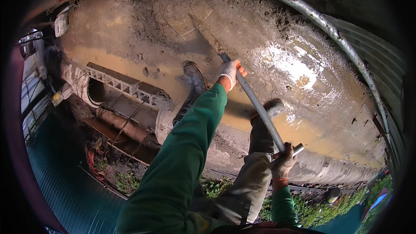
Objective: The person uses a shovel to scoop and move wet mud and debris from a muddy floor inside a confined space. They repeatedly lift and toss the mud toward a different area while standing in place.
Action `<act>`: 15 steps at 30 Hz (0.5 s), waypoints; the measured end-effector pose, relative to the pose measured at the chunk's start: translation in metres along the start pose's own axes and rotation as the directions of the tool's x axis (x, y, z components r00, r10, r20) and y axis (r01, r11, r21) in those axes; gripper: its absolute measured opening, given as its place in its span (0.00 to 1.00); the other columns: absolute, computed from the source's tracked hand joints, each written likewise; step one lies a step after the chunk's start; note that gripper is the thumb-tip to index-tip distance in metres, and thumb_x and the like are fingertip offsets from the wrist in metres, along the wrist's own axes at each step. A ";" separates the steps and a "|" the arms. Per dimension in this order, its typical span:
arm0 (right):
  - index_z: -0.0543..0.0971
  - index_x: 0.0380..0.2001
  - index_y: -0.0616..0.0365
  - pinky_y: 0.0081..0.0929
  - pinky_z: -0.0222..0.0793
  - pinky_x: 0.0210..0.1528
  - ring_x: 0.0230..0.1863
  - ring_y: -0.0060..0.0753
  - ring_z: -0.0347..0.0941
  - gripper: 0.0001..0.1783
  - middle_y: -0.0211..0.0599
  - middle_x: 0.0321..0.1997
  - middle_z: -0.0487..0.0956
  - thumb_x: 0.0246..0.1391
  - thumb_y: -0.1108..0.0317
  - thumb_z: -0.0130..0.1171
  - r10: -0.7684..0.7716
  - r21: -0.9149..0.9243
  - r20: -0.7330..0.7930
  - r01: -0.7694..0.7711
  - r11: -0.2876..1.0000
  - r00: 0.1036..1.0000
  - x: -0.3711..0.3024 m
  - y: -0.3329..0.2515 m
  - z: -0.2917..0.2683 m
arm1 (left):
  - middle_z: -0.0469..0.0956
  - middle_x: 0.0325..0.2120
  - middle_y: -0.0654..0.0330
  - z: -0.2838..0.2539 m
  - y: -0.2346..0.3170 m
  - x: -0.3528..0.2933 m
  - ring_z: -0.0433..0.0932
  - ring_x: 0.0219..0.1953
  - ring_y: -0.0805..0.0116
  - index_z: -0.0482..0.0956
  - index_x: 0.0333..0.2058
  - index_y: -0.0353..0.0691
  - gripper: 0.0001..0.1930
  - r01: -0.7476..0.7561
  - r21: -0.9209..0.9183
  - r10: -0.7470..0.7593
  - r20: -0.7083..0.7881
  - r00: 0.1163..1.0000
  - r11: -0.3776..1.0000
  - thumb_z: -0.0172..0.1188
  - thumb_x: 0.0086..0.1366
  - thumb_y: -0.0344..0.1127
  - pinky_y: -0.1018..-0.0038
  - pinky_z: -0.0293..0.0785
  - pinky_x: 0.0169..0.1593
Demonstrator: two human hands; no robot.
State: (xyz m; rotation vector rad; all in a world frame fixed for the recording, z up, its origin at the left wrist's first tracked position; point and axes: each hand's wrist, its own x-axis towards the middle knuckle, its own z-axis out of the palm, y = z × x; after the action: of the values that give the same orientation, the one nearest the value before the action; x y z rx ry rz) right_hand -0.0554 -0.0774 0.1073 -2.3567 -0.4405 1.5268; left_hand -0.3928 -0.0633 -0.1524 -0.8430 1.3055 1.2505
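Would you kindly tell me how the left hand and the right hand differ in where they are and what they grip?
The left hand grips partway along the grey shaft, while the right hand holds its crossbar end.
The left hand is farther out from the body; the right hand is nearer the legs.
Both wear pale gloves below green sleeves.
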 end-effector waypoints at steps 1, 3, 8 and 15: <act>0.76 0.39 0.60 0.22 0.62 0.12 0.13 0.24 0.69 0.18 0.30 0.22 0.75 0.65 0.55 0.63 -0.123 -0.060 -0.008 0.123 0.991 0.992 0.043 0.019 -0.003 | 0.72 0.32 0.60 0.002 -0.011 0.015 0.75 0.28 0.65 0.73 0.41 0.40 0.08 0.043 0.022 -0.043 -0.007 0.999 0.999 0.60 0.72 0.37 0.55 0.85 0.42; 0.76 0.35 0.59 0.24 0.65 0.14 0.14 0.24 0.68 0.15 0.31 0.27 0.77 0.64 0.58 0.64 -0.127 0.001 -0.139 0.128 0.992 0.982 0.122 0.063 -0.004 | 0.74 0.38 0.58 -0.001 -0.033 0.043 0.79 0.34 0.62 0.74 0.45 0.39 0.11 0.102 0.053 -0.100 -0.044 0.994 0.993 0.61 0.73 0.40 0.53 0.84 0.45; 0.75 0.30 0.60 0.26 0.65 0.15 0.14 0.27 0.69 0.17 0.32 0.21 0.74 0.62 0.59 0.67 0.116 0.132 -0.135 -0.098 0.986 0.984 0.242 0.140 0.007 | 0.79 0.43 0.57 -0.021 -0.061 0.099 0.83 0.46 0.57 0.77 0.49 0.40 0.16 0.074 0.379 -0.034 -0.112 0.993 0.922 0.65 0.71 0.44 0.54 0.82 0.49; 0.73 0.30 0.58 0.28 0.62 0.14 0.12 0.29 0.66 0.16 0.31 0.19 0.72 0.59 0.60 0.68 0.142 -0.003 -0.215 -0.146 0.989 0.966 0.207 0.110 -0.014 | 0.61 0.21 0.68 -0.005 -0.054 0.088 0.59 0.20 0.71 0.66 0.29 0.45 0.13 -0.072 -0.118 0.061 -0.095 0.994 0.990 0.62 0.70 0.35 0.68 0.67 0.28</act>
State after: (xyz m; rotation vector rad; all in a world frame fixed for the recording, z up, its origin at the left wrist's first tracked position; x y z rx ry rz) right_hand 0.0484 -0.0939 -0.1030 -2.5819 -0.2379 1.3099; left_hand -0.3560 -0.0626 -0.2490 -0.9588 1.3496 1.3683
